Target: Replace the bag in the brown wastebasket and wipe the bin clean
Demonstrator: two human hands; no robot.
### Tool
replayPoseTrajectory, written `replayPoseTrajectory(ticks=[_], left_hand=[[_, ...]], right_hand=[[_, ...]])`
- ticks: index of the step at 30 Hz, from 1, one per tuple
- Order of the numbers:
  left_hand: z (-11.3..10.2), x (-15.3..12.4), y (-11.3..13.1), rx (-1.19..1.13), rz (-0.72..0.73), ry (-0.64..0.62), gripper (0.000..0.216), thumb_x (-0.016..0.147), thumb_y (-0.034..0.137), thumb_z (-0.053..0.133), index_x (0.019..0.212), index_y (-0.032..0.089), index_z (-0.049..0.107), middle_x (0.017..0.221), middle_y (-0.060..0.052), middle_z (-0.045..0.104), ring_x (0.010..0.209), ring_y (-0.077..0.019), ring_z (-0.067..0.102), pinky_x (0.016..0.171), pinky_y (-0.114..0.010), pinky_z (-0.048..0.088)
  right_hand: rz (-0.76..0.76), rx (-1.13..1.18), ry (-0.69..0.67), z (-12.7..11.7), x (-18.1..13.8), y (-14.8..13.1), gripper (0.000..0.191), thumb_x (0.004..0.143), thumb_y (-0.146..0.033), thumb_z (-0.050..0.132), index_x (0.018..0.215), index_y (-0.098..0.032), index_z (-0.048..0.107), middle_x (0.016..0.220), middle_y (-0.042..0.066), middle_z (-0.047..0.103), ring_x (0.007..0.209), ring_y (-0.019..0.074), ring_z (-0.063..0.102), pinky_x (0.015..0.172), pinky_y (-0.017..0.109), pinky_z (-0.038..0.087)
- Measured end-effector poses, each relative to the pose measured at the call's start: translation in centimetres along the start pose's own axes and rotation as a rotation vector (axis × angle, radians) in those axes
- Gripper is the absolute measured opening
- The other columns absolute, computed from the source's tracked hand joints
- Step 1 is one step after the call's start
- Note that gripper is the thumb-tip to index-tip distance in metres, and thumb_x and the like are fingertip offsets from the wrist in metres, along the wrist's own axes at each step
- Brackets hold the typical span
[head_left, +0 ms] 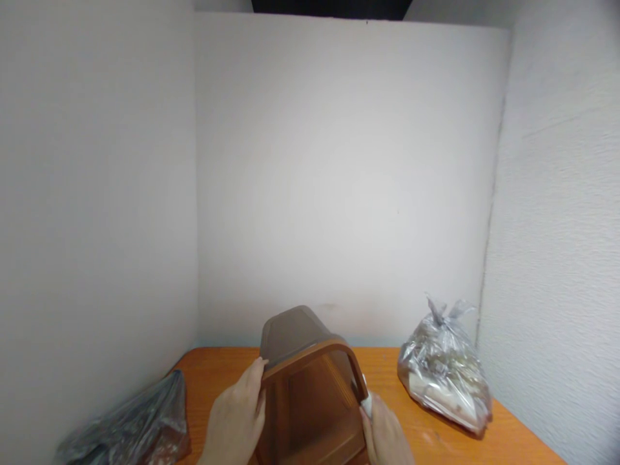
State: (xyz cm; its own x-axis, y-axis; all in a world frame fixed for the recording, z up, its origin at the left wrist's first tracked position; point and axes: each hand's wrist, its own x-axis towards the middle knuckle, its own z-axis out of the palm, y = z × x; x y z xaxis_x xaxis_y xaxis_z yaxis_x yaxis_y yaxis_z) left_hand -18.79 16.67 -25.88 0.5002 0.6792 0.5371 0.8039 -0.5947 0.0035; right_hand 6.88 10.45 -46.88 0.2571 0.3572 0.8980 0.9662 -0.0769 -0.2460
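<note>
A brown plastic wastebasket (310, 400) is tipped on its side above the table, its open mouth turned towards me. My left hand (237, 413) is closed on the left side of its rim, thumb over the edge. At the right side of the rim, my right hand (385, 429) pinches a small white cloth or tissue (367, 404) against the edge. Most of the white piece is hidden by my fingers. The lower part of the wastebasket runs out of the bottom of the view.
On the right of the orange wooden table (223, 365) stands a knotted clear plastic bag (445, 371) with whitish and greenish things inside. A crumpled dark, see-through plastic bag (140, 423) lies at the left edge. White walls (334, 161) enclose the table at the back and both sides.
</note>
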Motion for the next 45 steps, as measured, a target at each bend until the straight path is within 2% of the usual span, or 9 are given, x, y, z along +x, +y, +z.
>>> replayPoseTrajectory(ticks=[5,10,14,17,20,22,31,39,45], left_hand=[[-1.9,-0.8,0.6,0.028,-0.106,-0.022,0.060,0.096,0.048,0.042,0.140,0.007,0.038,0.130,-0.020,0.064,0.113,-0.0317,0.066,0.091,-0.043,0.054],[-3.2,-0.3,2.7,0.217,0.254,0.287,0.082,0.091,0.045,0.058,0.152,0.010,0.015,0.162,-0.019,0.019,0.149,-0.0293,0.021,0.118,-0.045,0.030],[-4.8,2.5,6.5,0.310,0.501,0.264,0.058,0.094,0.026,0.053,0.148,0.019,0.032,0.160,-0.011,0.030,0.148,-0.0264,0.025,0.121,-0.046,0.025],[-5.2,4.5,8.6,0.349,0.571,0.078,0.035,0.093,0.018,0.051,0.128,0.014,0.054,0.134,-0.017,0.062,0.124,-0.0301,0.059,0.104,-0.046,0.047],[-5.1,5.3,9.2,0.370,0.528,-0.067,0.021,0.089,0.008,0.047,0.102,0.014,0.062,0.087,-0.011,0.076,0.076,-0.0293,0.074,0.065,-0.039,0.059],[-5.1,5.5,8.9,0.365,0.511,-0.076,0.020,0.090,0.008,0.044,0.096,0.015,0.062,0.077,-0.009,0.075,0.067,-0.0299,0.073,0.056,-0.038,0.057],[-6.2,8.0,5.7,0.369,0.200,0.000,0.033,0.100,0.030,0.033,0.100,0.014,0.062,0.082,-0.018,0.074,0.081,-0.0350,0.074,0.065,-0.042,0.056],[-5.8,8.7,3.4,0.264,-0.103,0.040,0.044,0.100,0.034,0.027,0.106,0.011,0.064,0.087,-0.021,0.074,0.087,-0.0349,0.072,0.070,-0.041,0.053],[-6.3,9.7,1.4,0.040,-0.174,-0.042,0.050,0.098,0.044,0.032,0.099,0.012,0.069,0.098,-0.022,0.074,0.094,-0.0333,0.070,0.075,-0.037,0.050]], right_hand=[[-0.004,-0.058,-0.002,-4.0,5.8,-1.2,0.034,0.101,-0.025,0.026,0.107,-0.020,0.059,0.089,0.011,0.070,0.077,0.0234,0.067,0.074,0.035,0.054],[-0.097,-0.062,-0.077,-6.9,10.8,-1.3,0.027,0.096,-0.011,0.034,0.107,-0.016,0.058,0.088,0.008,0.066,0.085,0.0241,0.062,0.089,0.042,0.047],[-0.271,-0.122,-0.125,-8.7,13.5,-2.6,0.031,0.093,-0.005,0.038,0.115,-0.016,0.057,0.090,0.006,0.065,0.092,0.0223,0.060,0.106,0.045,0.037],[-0.424,-0.208,-0.139,-10.1,15.5,-4.0,0.029,0.092,-0.005,0.041,0.113,-0.014,0.058,0.088,0.006,0.064,0.090,0.0227,0.060,0.109,0.046,0.034],[-0.425,-0.181,-0.189,-11.0,16.9,-4.5,0.029,0.093,-0.008,0.042,0.117,-0.014,0.058,0.094,0.007,0.066,0.095,0.0226,0.059,0.113,0.043,0.029],[-0.346,-0.144,-0.221,-11.2,17.4,-4.2,0.029,0.095,-0.010,0.042,0.119,-0.014,0.057,0.100,0.008,0.067,0.101,0.0224,0.059,0.114,0.042,0.028],[0.187,-0.069,-0.300,-8.7,13.0,-2.1,0.028,0.101,-0.027,0.034,0.095,-0.013,0.057,0.079,0.015,0.067,0.076,0.0308,0.066,0.068,0.039,0.047],[0.361,0.434,-0.404,-6.9,7.1,-7.2,0.052,0.104,-0.045,0.015,0.102,-0.019,0.060,0.095,0.009,0.074,0.088,0.0188,0.070,0.072,0.025,0.049],[0.447,0.562,-0.454,-8.8,9.8,-7.4,0.049,0.099,-0.051,0.024,0.094,-0.019,0.060,0.089,0.011,0.073,0.083,0.0243,0.068,0.076,0.032,0.046]])
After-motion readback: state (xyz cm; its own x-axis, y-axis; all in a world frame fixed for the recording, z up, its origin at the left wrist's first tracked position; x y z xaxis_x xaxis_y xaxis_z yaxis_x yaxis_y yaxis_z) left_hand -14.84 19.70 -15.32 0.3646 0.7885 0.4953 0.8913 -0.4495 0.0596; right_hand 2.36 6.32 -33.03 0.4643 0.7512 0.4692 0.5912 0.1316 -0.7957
